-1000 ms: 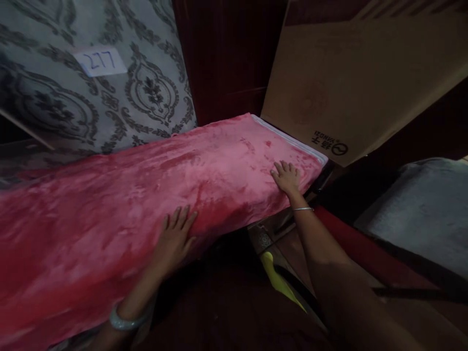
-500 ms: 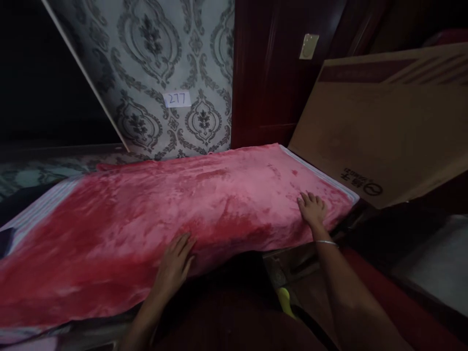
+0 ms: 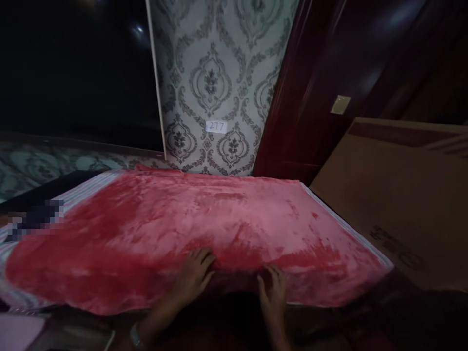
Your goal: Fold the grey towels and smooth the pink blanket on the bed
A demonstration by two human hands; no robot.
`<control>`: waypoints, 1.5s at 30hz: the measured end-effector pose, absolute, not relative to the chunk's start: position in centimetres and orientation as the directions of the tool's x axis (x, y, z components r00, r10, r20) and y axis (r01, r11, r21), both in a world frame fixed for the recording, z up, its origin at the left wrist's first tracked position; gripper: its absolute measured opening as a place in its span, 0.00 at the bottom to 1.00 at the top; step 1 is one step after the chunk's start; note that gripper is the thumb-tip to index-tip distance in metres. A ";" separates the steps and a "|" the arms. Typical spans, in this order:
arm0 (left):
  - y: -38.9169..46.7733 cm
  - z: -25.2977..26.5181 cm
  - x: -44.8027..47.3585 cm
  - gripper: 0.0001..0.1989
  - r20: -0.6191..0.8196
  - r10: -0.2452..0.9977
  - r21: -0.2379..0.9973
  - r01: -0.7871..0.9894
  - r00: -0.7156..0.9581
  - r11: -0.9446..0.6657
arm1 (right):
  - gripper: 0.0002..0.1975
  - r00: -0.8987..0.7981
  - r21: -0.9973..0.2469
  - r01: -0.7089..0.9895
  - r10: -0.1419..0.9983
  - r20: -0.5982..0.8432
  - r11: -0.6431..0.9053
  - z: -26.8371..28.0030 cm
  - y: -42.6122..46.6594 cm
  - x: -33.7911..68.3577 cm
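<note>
A red-and-pink plush cloth with pale striped side borders lies spread over a long surface, its front edge hanging towards me. My left hand rests on the cloth near the front edge, fingers together and stretched, thumb apart. To its right, my right hand touches the same front edge, fingers slightly bent and thumb apart. Neither hand grips anything that I can see. A light band circles my left wrist.
A large cardboard box stands against the cloth's right border. Behind are patterned wallpaper with a "277" label, a dark red door with a switch plate, and a big black screen on the left.
My right hand has moved from the cloth's right end in to the front middle, close to my left hand. The view has turned left and tilted up.
</note>
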State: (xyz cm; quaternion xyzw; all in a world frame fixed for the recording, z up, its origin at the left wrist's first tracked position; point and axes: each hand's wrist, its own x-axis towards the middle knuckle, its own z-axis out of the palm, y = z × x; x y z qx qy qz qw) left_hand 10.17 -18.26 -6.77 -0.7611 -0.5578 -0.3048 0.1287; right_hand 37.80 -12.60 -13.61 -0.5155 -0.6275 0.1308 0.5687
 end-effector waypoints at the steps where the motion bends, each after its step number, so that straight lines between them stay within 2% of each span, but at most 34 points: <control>1: -18.2 -6.8 10.4 0.17 0.600 0.782 0.160 0.932 0.169 -0.325 | 0.25 0.227 -0.814 0.433 0.827 0.514 0.387 -13.6 -12.6 37.5; 3: -18.2 -6.9 10.6 0.17 0.605 0.781 0.159 0.938 0.154 -0.308 | 0.29 0.285 -0.927 0.285 0.902 0.326 0.245 -13.8 -12.3 37.0; 5: -18.2 -7.1 10.5 0.17 0.631 0.760 0.147 0.938 0.156 -0.314 | 0.33 0.256 -0.991 0.126 0.964 0.075 0.044 -14.1 -12.0 36.6; 8: -18.0 -7.0 10.4 0.14 0.664 0.733 0.153 0.932 0.149 -0.328 | 0.39 0.135 -0.965 -0.081 0.957 -0.259 -0.249 -14.1 -11.6 35.6; 10: -17.8 -6.8 10.4 0.12 0.675 0.723 0.150 0.931 0.148 -0.332 | 0.39 0.092 -0.926 -0.192 0.933 -0.348 -0.326 -13.7 -11.4 34.7; 15: -17.1 -6.3 10.7 0.12 0.737 0.653 0.111 0.923 0.173 -0.369 | 0.31 0.099 -0.858 -0.450 0.941 -0.323 -0.247 -12.4 -11.8 33.3; 19: -17.0 -5.5 11.2 0.11 0.764 0.624 0.159 0.889 0.164 -0.429 | 0.23 0.140 -0.832 -0.521 0.942 -0.306 -0.193 -11.1 -12.6 33.4; 26: -17.5 -2.6 11.9 0.12 0.760 0.632 0.245 0.833 0.152 -0.495 | 0.19 0.136 -0.847 -0.522 0.970 -0.199 -0.101 -6.8 -13.0 34.9; 32: -18.7 -4.3 11.9 0.15 0.623 0.769 0.302 0.864 0.141 -0.403 | 0.20 0.181 -0.896 -0.412 0.949 -0.259 -0.166 -8.5 -14.3 35.7; 40: -18.7 -6.9 11.5 0.15 0.647 0.734 0.186 0.891 0.207 -0.415 | 0.24 0.180 -0.920 -0.332 0.943 -0.280 -0.209 -10.9 -14.0 36.0; 45: -19.5 -6.8 10.8 0.14 0.647 0.720 0.114 0.902 0.250 -0.416 | 0.29 0.143 -0.916 -0.288 0.933 -0.329 -0.279 -13.4 -13.4 36.5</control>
